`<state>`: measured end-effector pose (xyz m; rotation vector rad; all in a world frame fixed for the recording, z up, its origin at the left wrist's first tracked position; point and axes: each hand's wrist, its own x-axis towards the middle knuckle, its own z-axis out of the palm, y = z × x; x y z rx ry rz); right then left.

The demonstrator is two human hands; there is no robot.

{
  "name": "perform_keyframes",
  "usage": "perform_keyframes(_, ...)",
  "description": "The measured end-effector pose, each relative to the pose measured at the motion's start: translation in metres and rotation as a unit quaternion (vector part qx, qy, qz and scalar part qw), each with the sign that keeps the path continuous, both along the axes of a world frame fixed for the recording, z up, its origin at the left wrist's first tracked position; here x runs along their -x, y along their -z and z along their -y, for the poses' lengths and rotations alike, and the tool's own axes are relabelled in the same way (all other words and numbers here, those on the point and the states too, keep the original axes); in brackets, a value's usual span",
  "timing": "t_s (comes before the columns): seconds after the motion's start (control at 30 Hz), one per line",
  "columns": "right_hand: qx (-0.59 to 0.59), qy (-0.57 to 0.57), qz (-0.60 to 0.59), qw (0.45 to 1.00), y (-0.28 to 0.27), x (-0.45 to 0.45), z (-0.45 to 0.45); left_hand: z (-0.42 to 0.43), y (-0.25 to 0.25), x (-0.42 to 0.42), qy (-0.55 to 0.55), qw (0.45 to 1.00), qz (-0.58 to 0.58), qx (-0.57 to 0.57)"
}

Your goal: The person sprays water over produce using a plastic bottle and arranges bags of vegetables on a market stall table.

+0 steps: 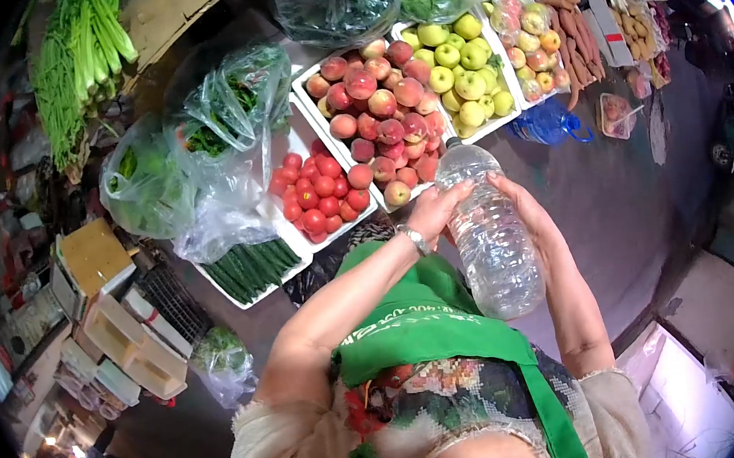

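Observation:
A large clear plastic bottle (496, 247) with ridged sides is held in front of the green apron (424, 344). My left hand (437, 211), with a silver band on its wrist, grips the bottle's left side near its upper part. On the opposite side, my right hand (516, 200) is wrapped against the plastic, its thumb near the top. The fingers behind the bottle are partly hidden. Just beyond the bottle is a white box of peaches (385, 106), and left of it a box of tomatoes (320, 194).
Green apples (462, 67), bagged apples (531, 46) and sweet potatoes (575, 42) lie at the back. Cucumbers (250, 266) and bagged greens (147, 176) are on the left. A blue plastic jug (548, 123) stands on the floor (641, 200). Celery (97, 43) lies at the upper left.

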<state>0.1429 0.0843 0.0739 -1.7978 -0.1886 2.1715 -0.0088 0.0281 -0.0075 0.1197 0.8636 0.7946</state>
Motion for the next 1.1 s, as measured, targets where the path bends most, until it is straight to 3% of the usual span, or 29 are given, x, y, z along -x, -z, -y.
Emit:
perform_keyframes(0.13, 0.003, -0.032, -0.02, 0.999, 0.004, -0.013, 0.01, 0.015, -0.009, -0.012, -0.05, 0.998, 0.003, 0.029)
perform_keyframes(0.33, 0.003, -0.006, -0.078, 0.997, 0.018, -0.053, 0.02, 0.022, -0.002, -0.046, -0.031, 0.994, -0.107, -0.021)
perform_keyframes(0.53, -0.036, -0.068, -0.072, 0.994, 0.009, -0.097, 0.015, 0.03, -0.013, -0.094, -0.095, 0.992, -0.087, -0.011)
perform_keyframes(0.87, 0.07, -0.116, -0.088, 0.987, 0.025, -0.177, 0.041, 0.069, -0.021, -0.166, -0.014, 0.987, -0.13, 0.091)
perform_keyframes(1.1, 0.084, -0.135, -0.06, 0.985, 0.011, -0.186, 0.055, 0.094, -0.014, -0.191, -0.061, 0.984, -0.128, 0.107)
